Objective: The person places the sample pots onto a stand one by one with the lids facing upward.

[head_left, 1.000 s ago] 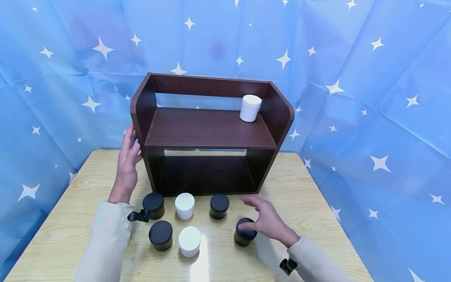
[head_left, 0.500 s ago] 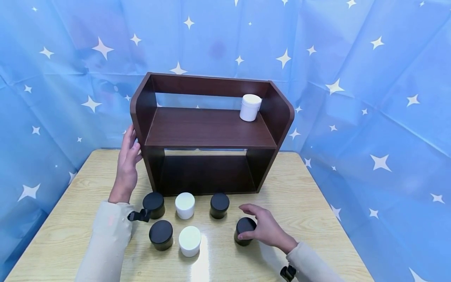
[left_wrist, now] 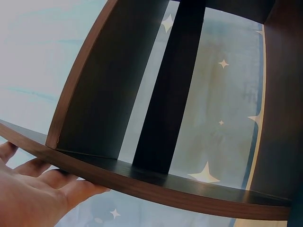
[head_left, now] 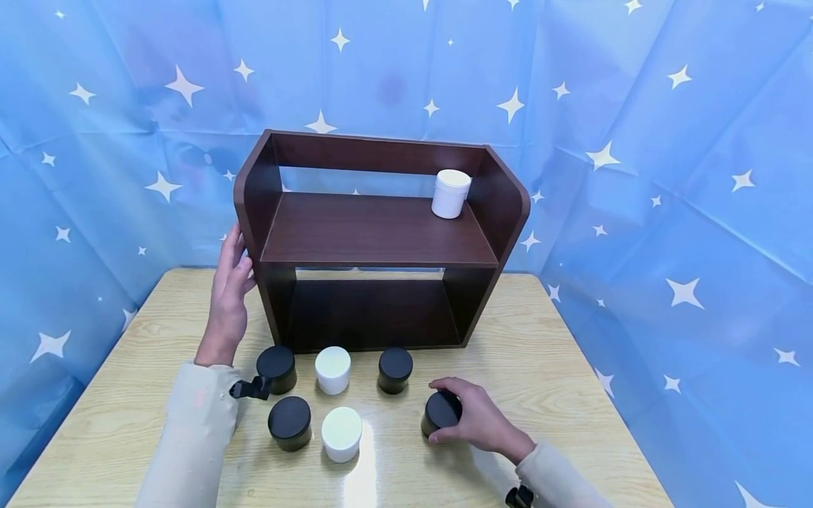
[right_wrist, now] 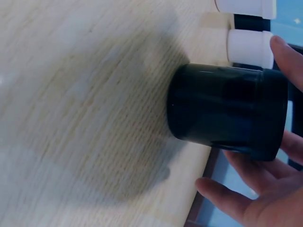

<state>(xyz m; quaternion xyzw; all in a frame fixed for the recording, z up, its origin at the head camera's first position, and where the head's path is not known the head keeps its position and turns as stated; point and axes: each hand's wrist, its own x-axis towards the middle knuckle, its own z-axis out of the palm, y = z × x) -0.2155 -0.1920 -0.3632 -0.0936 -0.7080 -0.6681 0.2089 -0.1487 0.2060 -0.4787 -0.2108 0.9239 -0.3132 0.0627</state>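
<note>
My left hand (head_left: 229, 300) rests with extended fingers against the outer left side of a dark brown two-tier shelf (head_left: 381, 229); the left wrist view shows its fingertips behind the side board (left_wrist: 142, 191). My right hand (head_left: 479, 416) curls round a black lidded jar (head_left: 440, 415) at the front right of the table, thumb on the near side and fingers on the far side. In the right wrist view the same black jar (right_wrist: 222, 111) lies between thumb and fingers, its base by the wooden tabletop. A white jar (head_left: 452, 194) stands on the upper tier at the right.
Before the shelf stand black jars (head_left: 395, 370), (head_left: 276, 368) and another black jar (head_left: 290, 423), with a white jar (head_left: 333, 370) and a nearer white jar (head_left: 341, 434) among them. A blue star-patterned curtain (head_left: 635, 233) surrounds the wooden table (head_left: 540, 339).
My right hand has come down round the black jar, its thumb moving from over the lid to the near side and the fingers drawing closer. The left hand has stayed put.
</note>
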